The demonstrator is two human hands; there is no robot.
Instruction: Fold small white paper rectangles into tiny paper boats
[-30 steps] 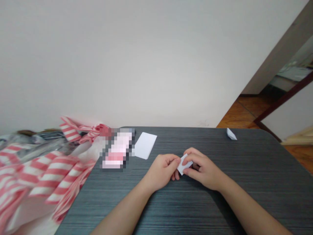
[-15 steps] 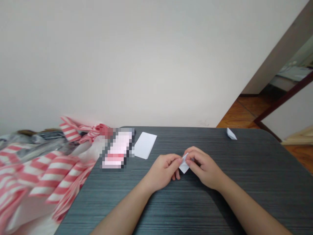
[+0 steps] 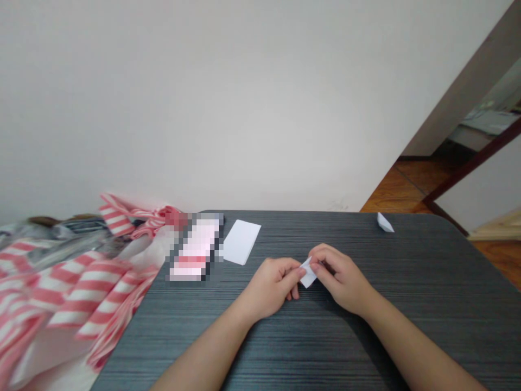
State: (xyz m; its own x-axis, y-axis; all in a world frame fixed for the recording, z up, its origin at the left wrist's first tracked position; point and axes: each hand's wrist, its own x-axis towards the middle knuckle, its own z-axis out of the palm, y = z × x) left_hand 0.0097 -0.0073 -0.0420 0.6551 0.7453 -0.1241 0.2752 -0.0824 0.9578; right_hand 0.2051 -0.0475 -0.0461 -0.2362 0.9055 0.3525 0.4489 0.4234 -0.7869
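Between my two hands is a small folded piece of white paper (image 3: 308, 277), held above the dark table (image 3: 285, 353). My left hand (image 3: 277, 285) pinches its left edge between thumb and forefinger, the other fingers curled below. On the opposite side, my right hand (image 3: 336, 277) grips the upper right part with thumb and fingertips, which cover some of the folds. A stack of white paper sheets (image 3: 242, 242) lies to the upper left of my left hand. Near the far right edge sits another folded white paper piece (image 3: 385, 222).
Left of the paper stack lies a pixelated phone-like object (image 3: 197, 247). Red-and-white striped cloth (image 3: 89, 282) is heaped beside the table on the left. A pale wall (image 3: 244, 108) rises behind the table, and wooden floor (image 3: 399, 187) shows at the right.
The folded paper has turned slightly between my fingers, and its lower part looks wider. My right fingers have shifted a little to the right. Everything else has stayed in place.
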